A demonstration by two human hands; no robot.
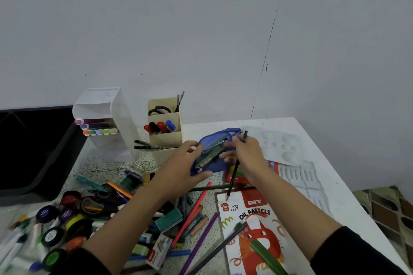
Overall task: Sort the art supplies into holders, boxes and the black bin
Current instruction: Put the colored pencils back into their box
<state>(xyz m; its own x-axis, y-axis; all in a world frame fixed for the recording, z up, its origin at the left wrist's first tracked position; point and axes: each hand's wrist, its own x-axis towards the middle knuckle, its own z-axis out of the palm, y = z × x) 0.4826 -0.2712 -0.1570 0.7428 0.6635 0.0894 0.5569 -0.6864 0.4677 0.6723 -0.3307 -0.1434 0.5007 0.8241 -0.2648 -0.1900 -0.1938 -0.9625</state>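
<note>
- Head view: blue pouch is held above the table, just in front of the beige holder. It is soft fabric with its zip mouth gaping.
- Left hand curls round the pouch's lower end. Right hand pinches the mouth's rim and also grips a black pencil.
- Pouch is probably light and floppy, so support both ends. Pencil is thin, stiff and smooth, best gripped mid-shaft.
</note>
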